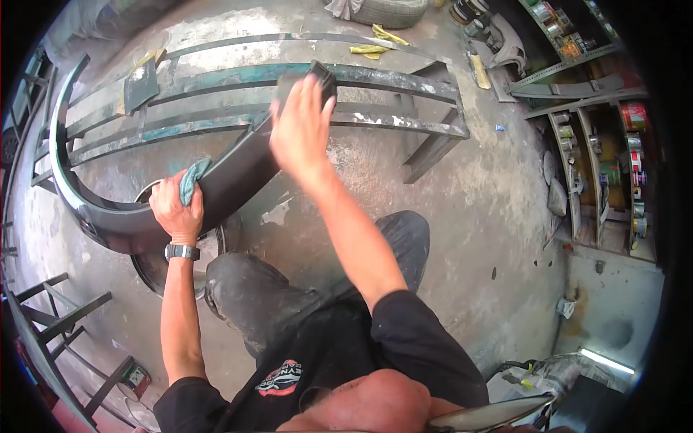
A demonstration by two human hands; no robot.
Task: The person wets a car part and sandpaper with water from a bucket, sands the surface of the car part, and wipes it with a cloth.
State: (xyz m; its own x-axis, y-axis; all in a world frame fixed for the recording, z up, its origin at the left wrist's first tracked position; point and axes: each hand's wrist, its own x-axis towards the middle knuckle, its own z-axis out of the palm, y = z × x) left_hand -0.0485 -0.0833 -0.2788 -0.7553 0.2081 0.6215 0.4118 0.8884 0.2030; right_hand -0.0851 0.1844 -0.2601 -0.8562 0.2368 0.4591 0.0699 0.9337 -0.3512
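Observation:
A long, curved dark panel (242, 173) rests across a metal frame stand (390, 79), bending round at the left. On the panel's middle lies my left hand (177, 206), with a watch on the wrist. Its fingers are closed on a blue-green cloth (193, 180). Near the panel's upper right end, my right hand (302, 126) lies against the surface with its fingers stretched out, somewhat blurred. Whether anything is under its palm is hidden.
Beneath the panel stands a round drum (148, 270). A dark sheet (141, 86) lies on the stand's left. Yellow cloths (372, 50) and a tire (382, 11) are beyond. Shelves with cans (606, 166) line the right; another metal frame (61, 325) is lower left.

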